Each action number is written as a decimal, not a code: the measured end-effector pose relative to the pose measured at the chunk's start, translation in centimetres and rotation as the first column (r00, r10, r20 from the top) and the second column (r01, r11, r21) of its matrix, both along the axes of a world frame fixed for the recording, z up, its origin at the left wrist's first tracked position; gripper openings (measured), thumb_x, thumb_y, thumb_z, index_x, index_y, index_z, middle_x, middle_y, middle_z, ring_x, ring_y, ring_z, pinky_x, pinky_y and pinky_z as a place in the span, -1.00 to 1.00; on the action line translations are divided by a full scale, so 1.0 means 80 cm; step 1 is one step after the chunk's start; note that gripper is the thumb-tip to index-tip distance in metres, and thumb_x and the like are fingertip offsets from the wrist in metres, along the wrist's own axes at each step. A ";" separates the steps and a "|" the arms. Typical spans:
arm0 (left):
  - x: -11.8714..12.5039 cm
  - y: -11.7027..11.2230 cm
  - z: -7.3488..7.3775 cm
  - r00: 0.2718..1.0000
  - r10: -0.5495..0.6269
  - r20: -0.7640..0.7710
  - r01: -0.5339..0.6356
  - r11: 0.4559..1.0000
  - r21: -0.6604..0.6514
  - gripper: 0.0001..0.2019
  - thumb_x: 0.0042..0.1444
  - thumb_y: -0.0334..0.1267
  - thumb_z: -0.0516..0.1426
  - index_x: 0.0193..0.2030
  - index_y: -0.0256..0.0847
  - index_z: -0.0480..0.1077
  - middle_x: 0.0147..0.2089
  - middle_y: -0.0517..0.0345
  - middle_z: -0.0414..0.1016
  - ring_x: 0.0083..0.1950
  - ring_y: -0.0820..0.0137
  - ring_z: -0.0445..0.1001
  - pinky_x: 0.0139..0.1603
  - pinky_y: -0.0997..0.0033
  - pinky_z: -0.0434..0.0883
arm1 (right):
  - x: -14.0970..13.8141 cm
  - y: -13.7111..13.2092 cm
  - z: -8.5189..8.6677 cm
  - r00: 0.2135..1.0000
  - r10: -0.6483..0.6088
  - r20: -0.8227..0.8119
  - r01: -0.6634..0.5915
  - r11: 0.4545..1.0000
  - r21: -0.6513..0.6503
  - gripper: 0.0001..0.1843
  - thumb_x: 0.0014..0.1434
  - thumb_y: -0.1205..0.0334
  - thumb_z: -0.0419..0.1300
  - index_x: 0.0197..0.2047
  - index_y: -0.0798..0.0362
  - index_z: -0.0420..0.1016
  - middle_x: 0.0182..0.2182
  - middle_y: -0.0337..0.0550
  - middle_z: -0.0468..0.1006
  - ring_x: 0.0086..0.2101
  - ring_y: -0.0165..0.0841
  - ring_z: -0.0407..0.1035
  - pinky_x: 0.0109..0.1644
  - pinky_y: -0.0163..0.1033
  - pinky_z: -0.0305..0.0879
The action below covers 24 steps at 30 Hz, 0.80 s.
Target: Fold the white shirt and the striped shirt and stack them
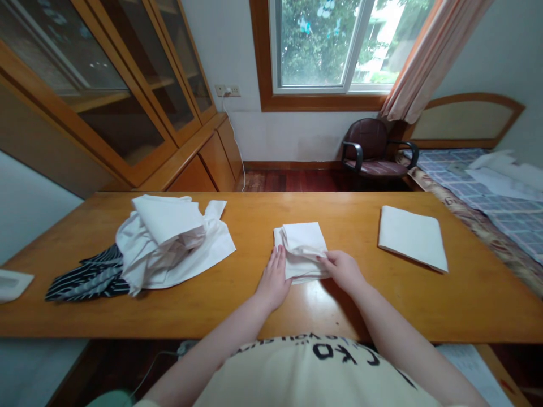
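Observation:
A small folded white cloth (304, 240) lies on the wooden table (254, 308) in front of me, its top layer slightly rumpled. My left hand (275, 278) rests along the cloth's left side, fingers stretched out and touching it. At the right side, my right hand (343, 268) pinches the edge of a layer between thumb and fingers. Farther right on the table is a flat, neatly folded white cloth (411, 237), apart from both hands. To the left sits a loose heap of white fabric (169, 243), partly over a black-and-white striped cloth (91, 277).
A white object (14, 284) sits at the table's far left. Beyond the table stand a glass-fronted wooden cabinet (139, 141) and a dark red armchair (373, 148). A bed (479, 181) is at the right, near the curtained window (318, 51).

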State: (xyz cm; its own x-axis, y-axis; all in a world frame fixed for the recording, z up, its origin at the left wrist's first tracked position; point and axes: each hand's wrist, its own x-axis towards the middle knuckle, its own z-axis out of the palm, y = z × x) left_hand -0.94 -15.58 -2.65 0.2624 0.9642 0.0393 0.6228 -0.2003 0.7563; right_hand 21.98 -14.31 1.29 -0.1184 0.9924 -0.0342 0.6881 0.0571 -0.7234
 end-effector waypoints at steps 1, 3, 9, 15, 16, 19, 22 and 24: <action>-0.002 0.001 -0.003 0.997 0.026 0.066 -0.026 1.000 -0.011 -0.27 0.05 -0.27 0.11 0.38 -0.24 -0.01 0.45 -0.07 -0.16 0.45 0.15 -0.24 0.40 0.05 -0.14 | 0.004 0.000 -0.006 0.981 -0.126 -0.149 0.122 0.992 -0.036 -0.56 0.18 -0.06 0.02 -0.37 0.09 0.56 -0.44 -0.09 0.58 -0.36 -0.21 0.44 -0.24 -0.16 0.35; -0.007 0.005 -0.010 0.961 0.115 0.253 -0.106 0.993 -0.051 -0.40 0.10 -0.28 0.08 0.31 -0.20 0.15 0.42 -0.03 -0.04 0.43 0.18 -0.12 0.41 0.08 -0.13 | 0.015 0.000 -0.019 0.827 -0.371 -0.421 0.361 0.926 -0.108 -0.58 0.12 -0.07 0.07 -0.31 0.14 0.51 -0.40 -0.07 0.58 -0.38 -0.23 0.44 -0.30 -0.19 0.35; -0.030 0.033 -0.003 0.296 0.570 0.766 -0.185 0.821 -0.540 -0.64 0.20 -0.11 0.05 0.05 -0.23 0.41 0.13 -0.05 0.45 0.23 0.19 0.32 0.27 0.09 0.21 | 0.071 -0.008 -0.044 0.615 -0.682 -0.395 0.758 0.650 0.056 -0.25 -0.04 0.03 0.20 0.18 0.22 0.22 0.05 0.17 0.40 -0.01 -0.12 0.35 0.02 -0.04 0.30; -0.044 0.047 0.019 0.097 0.626 0.774 0.051 0.773 -0.632 -0.63 0.20 -0.20 0.05 0.14 -0.19 0.32 0.15 -0.02 0.43 0.20 0.29 0.36 0.21 0.15 0.31 | 0.055 -0.016 -0.037 0.961 -0.249 0.120 0.187 0.905 0.382 -0.50 0.15 0.09 0.05 0.13 0.10 0.34 0.18 0.12 0.29 0.18 -0.12 0.17 0.23 0.08 0.08; -0.043 0.046 0.019 0.122 0.614 0.780 0.049 0.781 -0.622 -0.61 0.16 -0.25 0.09 0.15 -0.18 0.30 0.15 -0.01 0.44 0.19 0.29 0.37 0.22 0.15 0.31 | 0.044 -0.016 -0.033 0.975 -0.117 0.188 0.049 0.942 0.331 -0.52 0.18 0.10 0.03 0.13 0.08 0.34 0.17 0.09 0.33 0.15 -0.14 0.22 0.21 0.05 0.12; -0.039 0.040 0.013 0.236 0.534 0.812 0.026 0.832 -0.555 -0.50 0.02 -0.36 0.21 0.15 -0.13 0.30 0.13 0.02 0.45 0.18 0.30 0.38 0.23 0.18 0.27 | 0.012 -0.015 -0.016 0.913 0.075 0.401 -0.152 0.975 0.162 -0.45 0.18 0.01 0.07 0.18 0.08 0.31 0.15 0.09 0.36 0.09 -0.09 0.27 0.16 0.03 0.14; -0.034 0.037 0.006 0.390 0.478 0.787 0.003 0.854 -0.520 -0.51 -0.09 -0.33 0.28 0.05 -0.16 0.37 0.07 0.02 0.49 0.12 0.26 0.42 0.19 0.15 0.30 | -0.014 -0.008 0.008 0.817 0.100 0.568 -0.176 0.981 0.081 -0.28 0.08 -0.18 0.15 0.19 0.11 0.29 0.02 0.17 0.43 -0.02 -0.01 0.32 0.06 0.02 0.16; -0.031 0.037 0.003 0.490 0.461 0.740 -0.037 0.859 -0.511 -0.61 -0.12 -0.26 0.30 -0.10 -0.24 0.43 -0.07 -0.01 0.56 -0.03 0.23 0.50 0.10 0.12 0.37 | -0.027 0.000 0.021 0.768 0.124 0.628 -0.205 0.977 0.057 -0.24 0.02 -0.23 0.19 0.16 0.09 0.31 -0.09 0.15 0.47 -0.11 -0.02 0.35 -0.01 -0.01 0.18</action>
State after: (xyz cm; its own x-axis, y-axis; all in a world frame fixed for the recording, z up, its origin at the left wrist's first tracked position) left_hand -3.41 -12.63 -2.44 0.0592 0.9578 -0.2813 -0.3459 0.2840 0.8942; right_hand 19.80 -14.29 2.97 -0.2733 0.9609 -0.0446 0.9557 0.2660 -0.1257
